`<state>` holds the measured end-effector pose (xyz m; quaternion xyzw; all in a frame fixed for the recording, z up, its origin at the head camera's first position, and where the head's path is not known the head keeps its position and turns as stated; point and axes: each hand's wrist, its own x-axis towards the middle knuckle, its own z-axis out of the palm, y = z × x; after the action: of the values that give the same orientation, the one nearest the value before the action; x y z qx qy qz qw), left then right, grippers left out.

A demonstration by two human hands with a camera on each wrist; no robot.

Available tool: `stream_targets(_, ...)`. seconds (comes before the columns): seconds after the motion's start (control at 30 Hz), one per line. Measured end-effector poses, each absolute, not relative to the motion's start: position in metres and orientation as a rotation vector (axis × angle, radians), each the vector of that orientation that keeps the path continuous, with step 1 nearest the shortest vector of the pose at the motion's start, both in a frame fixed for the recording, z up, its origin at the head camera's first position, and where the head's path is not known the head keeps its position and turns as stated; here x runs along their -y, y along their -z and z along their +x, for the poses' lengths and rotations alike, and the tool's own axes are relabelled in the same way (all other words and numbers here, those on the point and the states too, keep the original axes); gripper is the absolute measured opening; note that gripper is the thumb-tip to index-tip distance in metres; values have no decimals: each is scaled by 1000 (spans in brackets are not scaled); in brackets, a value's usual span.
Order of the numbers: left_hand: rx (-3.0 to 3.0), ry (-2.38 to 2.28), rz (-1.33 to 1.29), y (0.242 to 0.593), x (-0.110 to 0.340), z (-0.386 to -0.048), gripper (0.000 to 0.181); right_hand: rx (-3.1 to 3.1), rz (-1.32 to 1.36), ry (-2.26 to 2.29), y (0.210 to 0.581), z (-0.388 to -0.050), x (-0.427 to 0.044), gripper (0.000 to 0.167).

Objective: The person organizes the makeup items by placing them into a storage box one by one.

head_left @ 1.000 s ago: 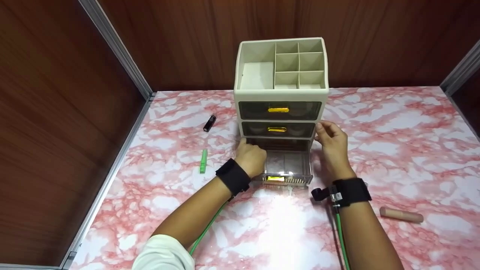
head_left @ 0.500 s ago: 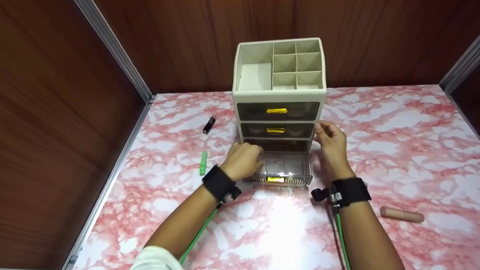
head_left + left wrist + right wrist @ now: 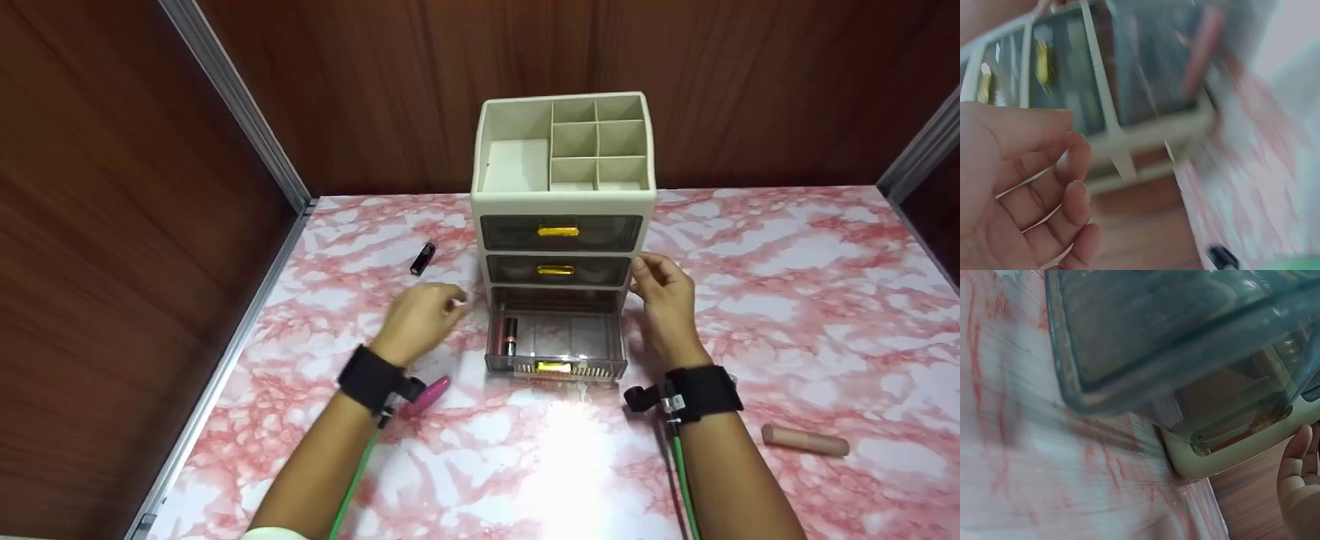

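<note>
Seen from the head, a cream drawer organizer [image 3: 562, 203] stands on the bench [image 3: 765, 285], its bottom drawer [image 3: 574, 334] pulled out; a black-ended tube [image 3: 511, 337] lies along that drawer's left side. The left hand [image 3: 420, 319] hangs apart from the drawer, fingers loosely bent with nothing in them, between a black tube [image 3: 422, 259] and a magenta object [image 3: 427, 397]. The right hand [image 3: 666, 292] rests relaxed against the organizer's right side; a tan tube [image 3: 806, 440] lies beyond its wrist.

From the left wrist, I see those fingers softly curled and holding nothing, a reddish stick [image 3: 1203, 53] blurred in the drawer behind.

From the right wrist, the fingertips touch the organizer's frame, half-relaxed, without grasping it.
</note>
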<state>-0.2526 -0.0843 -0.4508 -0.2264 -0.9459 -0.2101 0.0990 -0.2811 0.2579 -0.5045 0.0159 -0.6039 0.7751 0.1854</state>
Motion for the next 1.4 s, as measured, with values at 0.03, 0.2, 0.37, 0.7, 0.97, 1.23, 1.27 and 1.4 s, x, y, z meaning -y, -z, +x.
stream_targets(0.03,2818,625,-635,452,92,-256,17,1710,41,-2179,505,-281,-258,21)
stream_targets(0.2,2904,619,-468,459,123,-279,21,1752,19,-2167,505,-282,-259,24)
stream_targets(0.37,2921,553,-364,464,134,-296,20,1746,5,-2184,505,-282,-261,26)
stream_targets(0.7,3048,404,-271,490,140,-291,30,1755,20,-2177,502,-282,-260,25)
stream_targets(0.97,3119,461,-232,500,144,-287,48,1777,21,-2132,505,-282,-260,20)
stream_targets(1.23,3117,492,-258,503,145,-288,46,1768,30,-2141,504,-282,-260,22)
stream_targets(1.27,3117,497,-261,504,145,-289,47,1763,27,-2149,504,-281,-260,23)
stream_targets(1.4,3120,574,-285,499,143,-286,47,1770,-7,-2189,502,-280,-261,27)
